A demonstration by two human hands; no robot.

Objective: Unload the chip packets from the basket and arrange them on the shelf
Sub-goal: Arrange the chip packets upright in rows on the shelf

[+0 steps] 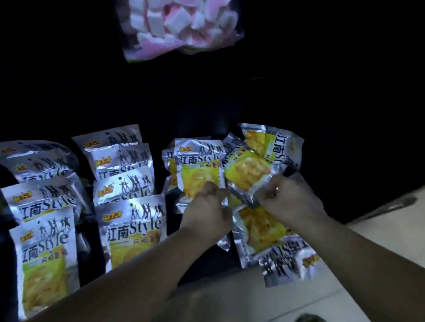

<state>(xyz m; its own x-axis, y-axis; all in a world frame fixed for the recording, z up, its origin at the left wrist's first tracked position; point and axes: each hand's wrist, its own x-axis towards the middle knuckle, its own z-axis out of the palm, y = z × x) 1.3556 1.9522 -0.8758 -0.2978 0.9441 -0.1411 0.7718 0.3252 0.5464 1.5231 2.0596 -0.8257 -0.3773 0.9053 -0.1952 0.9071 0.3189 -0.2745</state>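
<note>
**DESK:** What do we have on the dark shelf (199, 265)?

**FIELD:** We see silver-and-yellow chip packets (130, 228) standing in overlapping rows. A left row (44, 202) runs from far to near, and a middle row (130, 181) stands just beside it. To the right of those sits a looser third pile, and both bare hands are on it.

**DESK:** How do the hands hold?

**FIELD:** The left hand (208, 205) has its fingers curled round the lower edge of an upright packet (198, 165) in that pile. The right hand (290, 200), near it, pinches the foil edge of a tilted packet (247, 171). That one leans against the upright packet's right side.

**DESK:** What else lies in the pile?

**FIELD:** We make out an upside-down packet (271, 236) nearer to us, below the right wrist. Its print is inverted, and its near end reaches over the shelf's edge above the pale floor (386, 229). Another skewed packet (273, 141) lies at the far right of the pile, behind the tilted one.

**DESK:** And beyond the rows?

**FIELD:** A clear bag of pink and white marshmallows (181, 20) shows at the far side, well apart from the packets. The light is poor, and we cannot tell what holds it there.
</note>
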